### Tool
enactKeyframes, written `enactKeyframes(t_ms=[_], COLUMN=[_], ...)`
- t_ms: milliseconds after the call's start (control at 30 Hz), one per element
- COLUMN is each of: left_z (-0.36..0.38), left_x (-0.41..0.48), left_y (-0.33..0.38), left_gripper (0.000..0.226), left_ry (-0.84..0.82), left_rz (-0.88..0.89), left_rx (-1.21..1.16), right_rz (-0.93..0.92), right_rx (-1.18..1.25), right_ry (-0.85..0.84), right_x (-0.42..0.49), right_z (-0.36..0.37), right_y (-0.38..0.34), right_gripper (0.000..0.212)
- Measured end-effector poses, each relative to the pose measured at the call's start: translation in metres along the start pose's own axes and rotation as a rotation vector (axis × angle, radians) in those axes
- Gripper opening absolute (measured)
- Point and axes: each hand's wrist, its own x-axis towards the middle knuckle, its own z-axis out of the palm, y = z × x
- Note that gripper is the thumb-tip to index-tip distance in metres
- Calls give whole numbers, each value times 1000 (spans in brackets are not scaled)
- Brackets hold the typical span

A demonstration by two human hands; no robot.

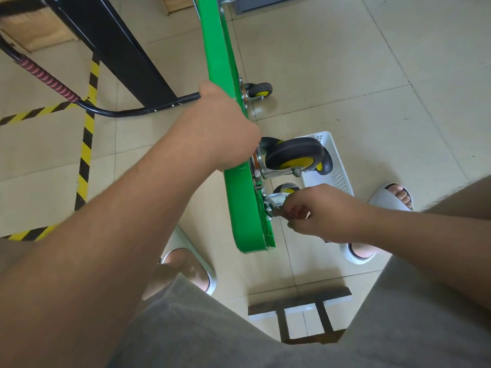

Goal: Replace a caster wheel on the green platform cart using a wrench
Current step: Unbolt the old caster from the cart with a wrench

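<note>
Head view: left hand (225, 128) grips the upended green platform cart (239, 205), apparently to steady it; right hand (324, 212) holds the wrench (275, 205) applied just beside the caster wheel (295, 154), frame centre.

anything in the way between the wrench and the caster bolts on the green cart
Nothing visible does. The wrench is right against the underside of the green cart, just below the caster wheel; the right hand grips its handle, the left hand holds the cart's edge.
</note>
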Motion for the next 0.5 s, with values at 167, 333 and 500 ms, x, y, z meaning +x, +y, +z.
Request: enactKeyframes(t_ms=[167,333,500], left_z=[1,2,0], left_x=[0,1,3], left_y=[-2,-2,-1], left_gripper=[67,67,53], left_ry=[20,20,-15], left_rz=[10,18,10], left_rx=[-2,-5,6], right_rz=[64,130,185], right_rx=[-189,-298,-422], right_ry=[-38,-121,-152], right_x=[18,38,56], right_z=[3,5,10], right_y=[26,55,84], right_gripper=[8,8,6])
